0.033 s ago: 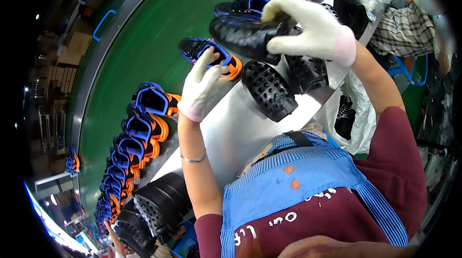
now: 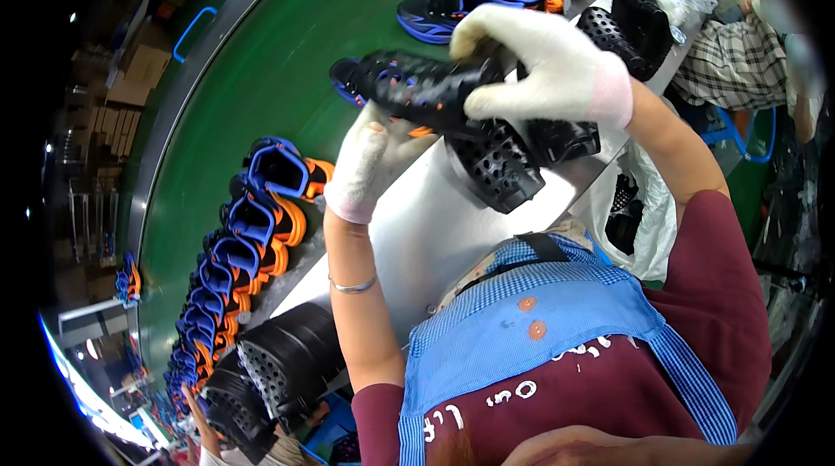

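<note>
With right hand [image 2: 544, 70], pinching one end of a black perforated form [image 2: 435, 99], probably to leave its far end free, over a blue-and-orange sneaker [image 2: 344, 76] on the green belt [image 2: 226, 92]. With left hand [image 2: 367, 157] beside the sneaker, perhaps steadying it; with grip partly hidden, cannot tell. Noted: glossy, rounded, hard-looking form; fuzzy white knit gloves [image 2: 355, 175]; padded-looking blue collars along the sneaker row [image 2: 233, 273].
</note>
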{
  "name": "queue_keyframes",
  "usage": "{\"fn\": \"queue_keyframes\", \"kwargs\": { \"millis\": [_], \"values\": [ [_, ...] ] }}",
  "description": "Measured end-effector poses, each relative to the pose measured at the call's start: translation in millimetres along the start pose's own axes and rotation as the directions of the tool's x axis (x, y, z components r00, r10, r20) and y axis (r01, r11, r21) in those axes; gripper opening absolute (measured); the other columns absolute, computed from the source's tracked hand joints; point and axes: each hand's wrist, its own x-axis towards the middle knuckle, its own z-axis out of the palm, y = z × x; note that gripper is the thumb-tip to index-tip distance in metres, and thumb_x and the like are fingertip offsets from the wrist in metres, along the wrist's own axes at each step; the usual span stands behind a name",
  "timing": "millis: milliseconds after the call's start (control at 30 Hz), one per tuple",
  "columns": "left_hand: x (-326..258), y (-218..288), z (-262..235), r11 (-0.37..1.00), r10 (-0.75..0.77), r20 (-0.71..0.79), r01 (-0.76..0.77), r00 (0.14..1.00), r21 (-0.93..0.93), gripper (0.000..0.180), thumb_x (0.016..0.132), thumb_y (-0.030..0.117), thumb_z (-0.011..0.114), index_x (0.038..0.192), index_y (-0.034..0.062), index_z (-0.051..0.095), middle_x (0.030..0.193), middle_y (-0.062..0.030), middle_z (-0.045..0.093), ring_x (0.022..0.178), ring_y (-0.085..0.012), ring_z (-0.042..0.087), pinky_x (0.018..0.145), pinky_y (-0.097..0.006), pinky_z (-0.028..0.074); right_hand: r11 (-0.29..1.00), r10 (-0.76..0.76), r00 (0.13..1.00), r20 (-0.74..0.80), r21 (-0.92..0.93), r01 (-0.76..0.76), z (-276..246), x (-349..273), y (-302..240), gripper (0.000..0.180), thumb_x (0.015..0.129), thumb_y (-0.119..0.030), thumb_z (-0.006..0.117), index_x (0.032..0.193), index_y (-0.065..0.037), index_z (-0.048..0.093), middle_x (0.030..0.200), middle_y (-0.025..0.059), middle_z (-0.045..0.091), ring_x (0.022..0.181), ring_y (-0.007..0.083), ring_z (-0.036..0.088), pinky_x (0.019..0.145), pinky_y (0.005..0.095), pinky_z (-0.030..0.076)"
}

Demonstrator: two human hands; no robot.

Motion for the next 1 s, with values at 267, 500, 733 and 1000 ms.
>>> {"fn": "queue_keyframes", "kwargs": {
  "millis": [267, 500, 733, 1000],
  "values": [
    [-27, -12, -17, 0.972, 0.103, -0.22, -0.145, 0.97, -0.183, 0.053, 0.093, 0.028, 0.063, 0.134, 0.0002, 0.044, 0.125, -0.0161, 0.057, 0.114, -0.0281, 0.059, 0.097, -0.045, 0.05, 0.974, -0.131, 0.978, 0.163, -0.162, 0.158, 54, 16, -22, 0.039, 0.081, -0.027, 0.071, 0.108, -0.001, 0.06, 0.093, 0.0134, 0.062, 0.088, 0.0291, 0.063, 0.077, 0.0364, 0.052],
    [-14, -15, -33, 0.969, 0.197, -0.232, -0.225, 0.953, -0.104, 0.048, 0.095, 0.029, 0.061, 0.131, 0.0005, 0.046, 0.122, -0.0163, 0.059, 0.109, -0.0286, 0.061, 0.093, -0.049, 0.052, 0.854, -0.111, 0.971, 0.211, -0.479, 0.202, 64, 31, -26, 0.032, 0.082, -0.032, 0.069, 0.091, -0.003, 0.058, 0.078, 0.0115, 0.059, 0.074, 0.0292, 0.064, 0.064, 0.0379, 0.051],
    [-1, -3, -63, 0.742, 0.453, -0.459, -0.038, 0.764, 0.669, 0.046, 0.093, 0.03, 0.064, 0.126, -0.0014, 0.057, 0.123, -0.0125, 0.058, 0.101, -0.0183, 0.062, 0.087, -0.031, 0.052, 0.822, -0.09, 0.967, 0.24, -0.53, 0.208, 48, 47, 0, 0.033, 0.082, -0.035, 0.065, 0.079, -0.003, 0.063, 0.074, 0.0147, 0.062, 0.073, 0.0322, 0.066, 0.065, 0.0422, 0.053],
    [36, -4, -114, 0.184, 0.489, -0.192, 0.114, 0.851, 0.976, 0.051, 0.083, 0.022, 0.062, 0.13, 0.0049, 0.056, 0.128, -0.0208, 0.057, 0.12, -0.0334, 0.055, 0.104, -0.037, 0.042, 0.831, 0.084, 0.882, 0.464, -0.52, 0.195, 34, 78, 21, 0.033, 0.077, -0.031, 0.068, 0.075, 0.002, 0.063, 0.063, 0.0174, 0.057, 0.063, 0.0335, 0.062, 0.06, 0.0399, 0.05]
  ]
}}
